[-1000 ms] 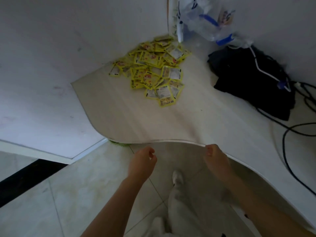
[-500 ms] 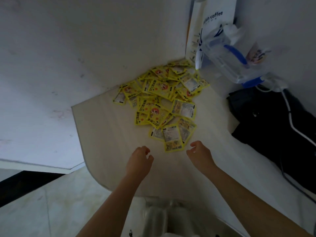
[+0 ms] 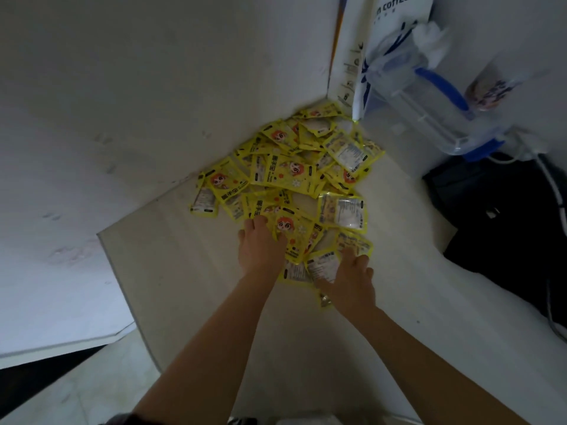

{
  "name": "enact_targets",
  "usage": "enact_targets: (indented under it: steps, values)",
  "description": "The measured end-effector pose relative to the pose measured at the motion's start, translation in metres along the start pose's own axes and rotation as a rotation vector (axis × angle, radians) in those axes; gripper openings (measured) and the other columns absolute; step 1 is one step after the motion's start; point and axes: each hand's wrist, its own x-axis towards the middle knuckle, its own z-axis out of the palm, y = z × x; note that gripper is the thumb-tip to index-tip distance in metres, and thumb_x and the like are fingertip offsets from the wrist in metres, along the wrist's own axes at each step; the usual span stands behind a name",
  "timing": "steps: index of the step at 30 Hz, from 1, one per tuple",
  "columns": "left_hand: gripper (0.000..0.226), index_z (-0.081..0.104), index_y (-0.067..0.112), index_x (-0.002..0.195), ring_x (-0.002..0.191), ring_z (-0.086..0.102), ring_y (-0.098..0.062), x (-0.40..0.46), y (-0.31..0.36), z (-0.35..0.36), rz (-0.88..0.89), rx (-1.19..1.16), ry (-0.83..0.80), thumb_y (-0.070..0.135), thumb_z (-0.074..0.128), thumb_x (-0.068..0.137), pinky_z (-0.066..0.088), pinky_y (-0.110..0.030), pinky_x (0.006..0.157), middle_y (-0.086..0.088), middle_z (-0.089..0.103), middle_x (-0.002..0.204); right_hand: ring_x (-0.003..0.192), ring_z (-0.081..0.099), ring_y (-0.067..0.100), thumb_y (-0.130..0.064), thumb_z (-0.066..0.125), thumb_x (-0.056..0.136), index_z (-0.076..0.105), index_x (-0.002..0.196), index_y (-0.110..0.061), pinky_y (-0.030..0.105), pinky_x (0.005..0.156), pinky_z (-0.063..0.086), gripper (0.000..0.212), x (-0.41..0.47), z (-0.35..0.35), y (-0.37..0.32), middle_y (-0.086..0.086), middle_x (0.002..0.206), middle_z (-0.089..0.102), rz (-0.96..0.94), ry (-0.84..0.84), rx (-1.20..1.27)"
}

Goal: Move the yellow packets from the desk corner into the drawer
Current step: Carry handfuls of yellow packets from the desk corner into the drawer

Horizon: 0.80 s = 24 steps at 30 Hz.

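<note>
A heap of several yellow packets (image 3: 291, 176) with a cartoon face printed on them lies in the corner of the pale desk (image 3: 190, 277), against the white walls. My left hand (image 3: 260, 248) rests flat on the near left edge of the heap, fingers spread over packets. My right hand (image 3: 349, 280) lies on the near right edge, fingers apart on top of a few packets. Neither hand has lifted a packet. No drawer is in view.
A white paper bag marked "coffee" (image 3: 383, 35) stands in the corner behind the heap. A clear plastic container with blue trim (image 3: 429, 108) sits to its right. A black bag with a white cable (image 3: 506, 216) lies at the right. The desk's left edge (image 3: 122, 289) drops to the floor.
The view has closed in on the corner. Both hands have moved forward from the desk's front edge onto the near side of the packet heap, and their fingers have opened out.
</note>
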Motion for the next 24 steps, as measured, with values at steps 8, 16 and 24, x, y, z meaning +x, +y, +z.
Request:
enact_targets:
  steps: [8,16,24]
  values:
    - [0.082,0.033,0.016,0.142,0.132,0.037,-0.029,0.024,0.013,0.016,0.049,0.159,-0.120,0.043,0.074,0.077,0.043,-0.042,0.102,-0.004,0.038,0.144,0.116,0.049,0.036,-0.044,0.078,0.072,0.030,0.136,-0.019,0.047,0.087,0.047,0.083,0.004,0.007,-0.003,0.010,0.128,0.044,0.056,0.009,0.056]
    - [0.090,0.029,0.017,0.140,0.125,0.047,-0.034,0.026,0.014,0.020,0.013,-0.032,-0.162,0.018,0.084,0.069,0.046,-0.046,0.100,-0.011,0.041,0.137,0.117,0.045,0.032,-0.045,0.079,0.069,0.048,0.125,-0.011,0.042,0.092,0.045,0.072,0.009,0.005,-0.008,0.011,0.125,0.051,0.080,-0.025,-0.012]
    - [0.032,0.052,0.008,0.101,0.079,0.059,-0.027,0.020,0.001,0.007,-0.037,-0.100,-0.263,0.006,0.067,0.073,0.046,-0.032,0.061,-0.009,0.061,0.086,0.114,0.057,0.030,-0.041,0.066,0.082,0.041,0.131,-0.017,0.040,0.090,0.049,0.060,0.006,-0.001,-0.007,0.007,0.128,0.055,0.025,-0.079,0.060]
